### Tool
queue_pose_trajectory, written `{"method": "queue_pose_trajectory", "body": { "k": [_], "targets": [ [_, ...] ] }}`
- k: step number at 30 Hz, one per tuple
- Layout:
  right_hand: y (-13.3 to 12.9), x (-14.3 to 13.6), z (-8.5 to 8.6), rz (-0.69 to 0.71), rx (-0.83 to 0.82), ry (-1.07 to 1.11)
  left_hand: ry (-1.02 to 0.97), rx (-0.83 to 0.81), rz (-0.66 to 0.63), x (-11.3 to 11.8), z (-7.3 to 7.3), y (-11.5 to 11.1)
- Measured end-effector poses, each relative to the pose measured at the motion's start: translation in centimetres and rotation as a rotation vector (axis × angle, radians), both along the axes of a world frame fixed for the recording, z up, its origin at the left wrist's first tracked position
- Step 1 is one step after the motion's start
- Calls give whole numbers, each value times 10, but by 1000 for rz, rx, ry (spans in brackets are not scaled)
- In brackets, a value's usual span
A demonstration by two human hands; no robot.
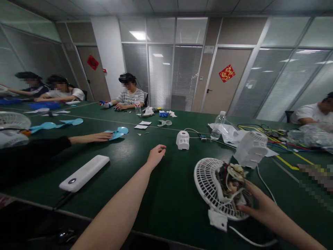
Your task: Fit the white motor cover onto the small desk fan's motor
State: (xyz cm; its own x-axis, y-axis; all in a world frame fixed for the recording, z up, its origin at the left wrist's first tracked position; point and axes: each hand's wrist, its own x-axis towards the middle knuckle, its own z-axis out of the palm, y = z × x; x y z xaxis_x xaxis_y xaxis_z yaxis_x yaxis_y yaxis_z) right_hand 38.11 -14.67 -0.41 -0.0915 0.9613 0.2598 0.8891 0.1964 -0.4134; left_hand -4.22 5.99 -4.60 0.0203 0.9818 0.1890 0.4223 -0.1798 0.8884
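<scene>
**Left hand [156,154] unladen, right hand [256,198] gripping a fan grille [205,177]**

At far left, a co-worker's hand [91,137] in a dark sleeve rests on a blue fan blade [121,131], perhaps to keep it from sliding. Nearer the table edge lies a white power bank [87,172], its dark cable running over the edge.

The left hand hangs above the green table, fingers half curled, with a narrow gap between thumb and forefinger; nothing shows in them. Beyond it, the small vented motor cover [183,139] stands upright, probably because its bottom is flat.

Farther right is the white grille, with the wired motor [230,182] on its face. The right hand grasps this assembly at its right side, thumb near the rim and fingers behind the motor, likely because the weight gathers there. Whether the grille touches the table, I cannot tell. Just behind stands a larger vented housing [251,149].
</scene>
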Motion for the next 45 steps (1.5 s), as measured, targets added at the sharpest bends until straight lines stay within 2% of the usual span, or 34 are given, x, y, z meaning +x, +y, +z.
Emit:
{"method": "queue_pose_trajectory", "body": {
  "k": [5,8,10,12,15,17,19,24,27,30,32,35,45],
  "targets": [
    [35,-98,19,169,-81,-62,14,19,-42,3,-3,3],
    [56,-135,23,209,-81,-59,7,27,-81,4,-3,5],
    [68,-150,24,220,-71,-42,3,36,-114,4,-2,6],
    [80,-154,27,246,-78,-24,3,49,-144,4,-1,7],
    [103,-148,36,318,-151,38,-2,74,-182,4,-1,9],
    [125,-140,41,345,-169,126,-12,89,-198,4,-2,11],
    [152,-136,42,306,-119,200,-23,101,-204,5,-4,13],
    [229,-152,26,144,46,240,-34,134,-216,7,-7,17],
    [266,-167,14,156,83,231,-33,148,-216,7,-8,18],
    [287,-175,6,185,81,195,-28,155,-219,7,-7,18],
    [291,-176,4,198,84,163,-26,158,-223,7,-5,17],
    [284,-169,5,190,118,118,-25,161,-220,7,-2,15],
    [215,-124,22,-19,243,9,7,180,-192,10,2,9]
  ]
}}
